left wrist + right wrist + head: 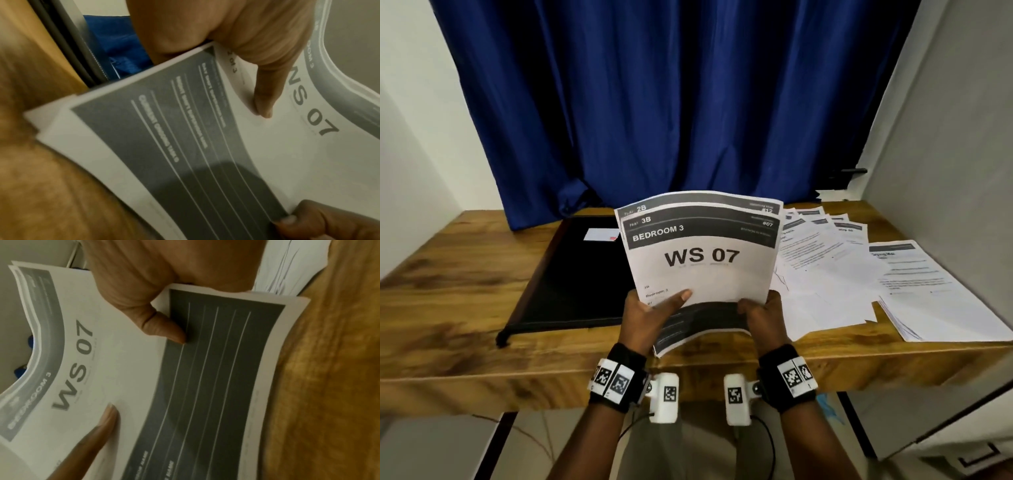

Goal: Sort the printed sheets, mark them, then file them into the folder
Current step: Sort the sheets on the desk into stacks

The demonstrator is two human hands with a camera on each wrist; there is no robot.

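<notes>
Both hands, left hand (650, 313) w/ thumb on top, right hand (763, 313) curled, pinch the WS 07 sheets (702, 260) at 6 o'clock edge above table (465, 274); thin, floppy, slippery, so grip near both bottom corners.

The wooden desk (465, 291) carries a closed black folder (571, 284) on its left half, a fan of loose printed sheets (822, 274) spread toward the back right, and a separate paper stack (935, 294) at its right edge.
</notes>
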